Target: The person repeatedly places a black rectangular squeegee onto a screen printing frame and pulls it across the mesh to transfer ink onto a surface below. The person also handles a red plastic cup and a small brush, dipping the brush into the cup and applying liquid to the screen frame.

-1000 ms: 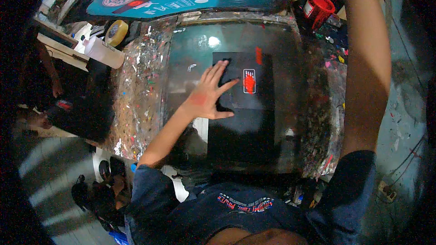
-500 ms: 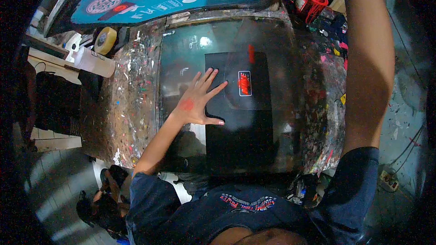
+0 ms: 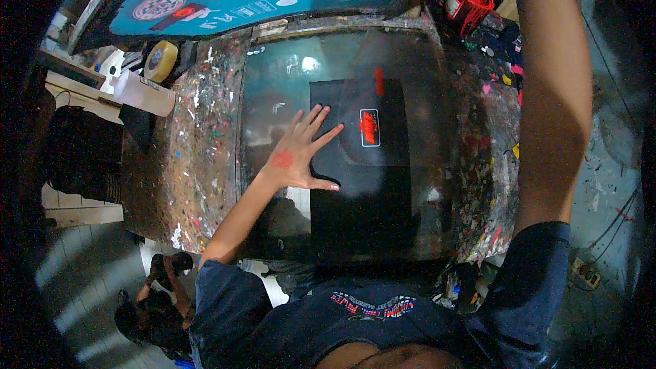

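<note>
My left hand (image 3: 294, 158) was spread wide, the thumb well apart from the fingers, and it gripped nothing. Its fingertips and thumb tip lay over the left edge of a flat black piece (image 3: 362, 205) – whether cloth or some other sheet, I could not tell – while the palm was just to the left of that edge. A reddish patch showed on the back of the hand.

The black piece lay at the middle of a dark, glossy board (image 3: 270, 143), with its small print (image 3: 370, 128), red inside a white outline, to the right of my fingers and apart from them.

My right arm (image 3: 557, 96) was stretched forward and ran out past the upper edge of view; the right hand was beyond it, so I could not tell how it was closed or what it held.

Beyond the board stood a tilted turquoise screen (image 3: 225, 3) with pale designs. A red-smeared pot (image 3: 470, 5) was at the far right, and a yellowish roll of tape (image 3: 161, 61) and a pale container (image 3: 145, 93) were at the far left – all around a paint-spattered table (image 3: 205, 137).
</note>
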Available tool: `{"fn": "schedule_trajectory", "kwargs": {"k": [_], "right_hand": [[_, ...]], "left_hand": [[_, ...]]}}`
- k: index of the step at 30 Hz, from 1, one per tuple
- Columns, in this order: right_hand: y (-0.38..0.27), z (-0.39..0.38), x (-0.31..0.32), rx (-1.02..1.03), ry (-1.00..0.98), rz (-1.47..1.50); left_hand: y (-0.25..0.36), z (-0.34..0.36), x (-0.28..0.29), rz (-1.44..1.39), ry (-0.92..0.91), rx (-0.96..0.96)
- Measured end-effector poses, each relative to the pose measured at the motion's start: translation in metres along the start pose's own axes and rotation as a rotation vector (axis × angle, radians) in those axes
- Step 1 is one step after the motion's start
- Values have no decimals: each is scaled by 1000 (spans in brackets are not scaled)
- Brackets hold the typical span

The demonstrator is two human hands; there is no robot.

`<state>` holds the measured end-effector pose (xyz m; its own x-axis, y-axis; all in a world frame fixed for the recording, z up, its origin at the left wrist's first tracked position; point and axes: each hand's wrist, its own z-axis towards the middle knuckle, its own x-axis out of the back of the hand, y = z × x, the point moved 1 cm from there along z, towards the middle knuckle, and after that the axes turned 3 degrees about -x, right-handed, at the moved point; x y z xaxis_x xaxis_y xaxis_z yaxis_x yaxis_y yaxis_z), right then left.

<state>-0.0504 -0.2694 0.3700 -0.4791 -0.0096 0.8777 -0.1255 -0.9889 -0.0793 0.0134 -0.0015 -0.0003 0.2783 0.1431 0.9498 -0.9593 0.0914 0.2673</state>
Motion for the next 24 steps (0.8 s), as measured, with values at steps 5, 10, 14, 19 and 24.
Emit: {"fn": "schedule_trajectory", "kwargs": {"k": [5,10,14,19,24], "right_hand": [[8,-3,2,-37,51,-69],[3,1,10,-3,-74,29],[-18,-20,2,-13,40,-92],[-63,-159,-73,-64,173,-129],[-104,-280,-151,1,7,-54]], "left_hand": [[4,8,5,11,73,-36],[51,58,-18,-276,320,-35],[101,103,-1,-627,425,-208],[134,11,127,191,790,249],[104,-65,99,74,385,374]]}}
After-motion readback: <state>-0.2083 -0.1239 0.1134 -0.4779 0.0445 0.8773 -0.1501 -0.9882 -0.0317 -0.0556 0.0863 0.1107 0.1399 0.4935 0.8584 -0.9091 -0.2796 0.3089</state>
